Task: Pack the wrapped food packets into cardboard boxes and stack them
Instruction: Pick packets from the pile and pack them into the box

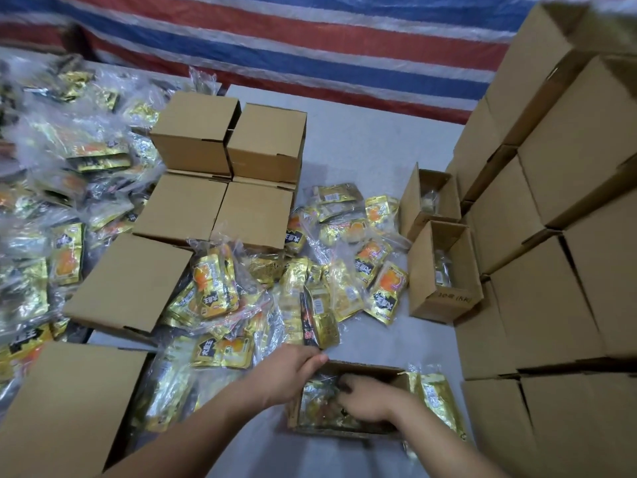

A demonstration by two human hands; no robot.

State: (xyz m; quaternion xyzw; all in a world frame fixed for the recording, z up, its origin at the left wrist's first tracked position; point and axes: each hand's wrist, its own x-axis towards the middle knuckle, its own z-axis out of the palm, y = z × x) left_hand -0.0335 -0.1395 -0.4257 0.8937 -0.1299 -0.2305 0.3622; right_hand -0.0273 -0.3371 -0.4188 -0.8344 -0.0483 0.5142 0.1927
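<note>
An open cardboard box (365, 366) sits on the grey surface right in front of me, with gold-wrapped food packets (317, 405) inside it. My left hand (289, 370) grips the box's far-left rim. My right hand (365, 398) is inside the box, palm down, pressing on the packets. One bag of packets (437, 398) leans against the box's right side. A loose heap of gold and orange packets (213, 288) in clear bags lies just beyond the box.
Closed boxes lie to my left (131, 281) (65, 408) and stand stacked further back (265, 143). A tall wall of stacked closed boxes (551, 288) fills the right. Two open, partly filled boxes (444, 270) (427, 198) stand beside it. More bagged packets (69, 160) cover the far left.
</note>
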